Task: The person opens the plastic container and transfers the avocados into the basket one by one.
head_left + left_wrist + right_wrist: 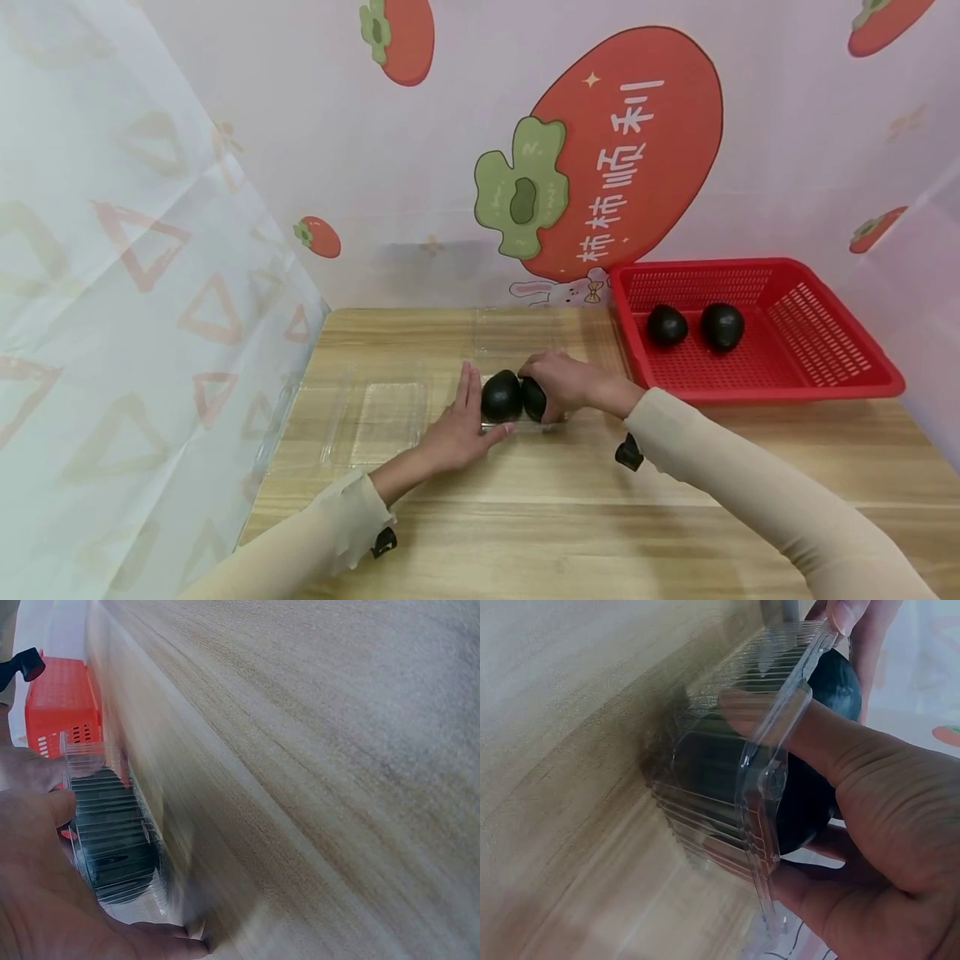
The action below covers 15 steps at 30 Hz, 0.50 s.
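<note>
A clear plastic container (761,787) with ribbed sides stands on the table. Inside sit two dark, smooth avocados, a left one (501,397) and a right one (533,399). My right hand (558,383) grips the right avocado from above, its thumb down inside the container wall in the right wrist view. Along the container's left side lies my left hand (457,429), fingers straight, its thumb (63,807) touching the front rim. Through the ribbed wall the dark fruit (116,832) shows in the left wrist view.
A red plastic basket (757,387) stands at the back right, with two more avocados (667,325) (722,326) in it. Left of my hands lies a clear plastic tray or lid (386,421) on the wooden table (525,533). Printed sheets rise behind and at the sides.
</note>
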Available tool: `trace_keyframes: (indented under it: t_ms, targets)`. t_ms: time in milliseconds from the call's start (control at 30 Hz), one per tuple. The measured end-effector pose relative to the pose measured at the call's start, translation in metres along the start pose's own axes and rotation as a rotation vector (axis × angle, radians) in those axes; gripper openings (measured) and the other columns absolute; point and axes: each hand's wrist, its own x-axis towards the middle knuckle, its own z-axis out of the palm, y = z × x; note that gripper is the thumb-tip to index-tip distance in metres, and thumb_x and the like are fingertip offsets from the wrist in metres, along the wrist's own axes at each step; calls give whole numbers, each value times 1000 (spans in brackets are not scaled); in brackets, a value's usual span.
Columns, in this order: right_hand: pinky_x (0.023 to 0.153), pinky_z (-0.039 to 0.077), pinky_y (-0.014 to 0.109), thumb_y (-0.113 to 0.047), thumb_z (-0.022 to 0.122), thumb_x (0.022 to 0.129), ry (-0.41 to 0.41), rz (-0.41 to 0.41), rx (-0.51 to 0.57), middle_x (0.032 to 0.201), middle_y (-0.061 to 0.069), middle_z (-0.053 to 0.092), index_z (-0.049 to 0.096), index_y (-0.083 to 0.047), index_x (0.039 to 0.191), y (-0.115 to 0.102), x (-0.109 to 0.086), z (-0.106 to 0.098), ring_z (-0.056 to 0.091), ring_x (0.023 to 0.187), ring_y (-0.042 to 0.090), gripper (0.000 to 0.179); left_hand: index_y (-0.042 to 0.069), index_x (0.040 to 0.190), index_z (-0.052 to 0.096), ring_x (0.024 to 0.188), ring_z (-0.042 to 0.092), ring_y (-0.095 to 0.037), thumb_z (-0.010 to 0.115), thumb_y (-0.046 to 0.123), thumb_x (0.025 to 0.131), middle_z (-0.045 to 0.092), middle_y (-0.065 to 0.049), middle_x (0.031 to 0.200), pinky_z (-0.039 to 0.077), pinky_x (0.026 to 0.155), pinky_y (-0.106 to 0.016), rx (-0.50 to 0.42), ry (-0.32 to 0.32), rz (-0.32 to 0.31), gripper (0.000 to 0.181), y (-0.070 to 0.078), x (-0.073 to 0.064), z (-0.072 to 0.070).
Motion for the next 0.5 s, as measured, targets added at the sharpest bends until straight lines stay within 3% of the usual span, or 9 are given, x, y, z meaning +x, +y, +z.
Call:
trace_keyframes:
  t_ms: [500]
  targets:
    - [104,56,51,-22,101,71,102,-58,26,134,15,68,68,-1,135,11,-3,9,63,122,32,75,0,168,-4,149,37,-52,58,58,104,-13,-16,177,39,116,-64,0,0,-3,107,1,1,2]
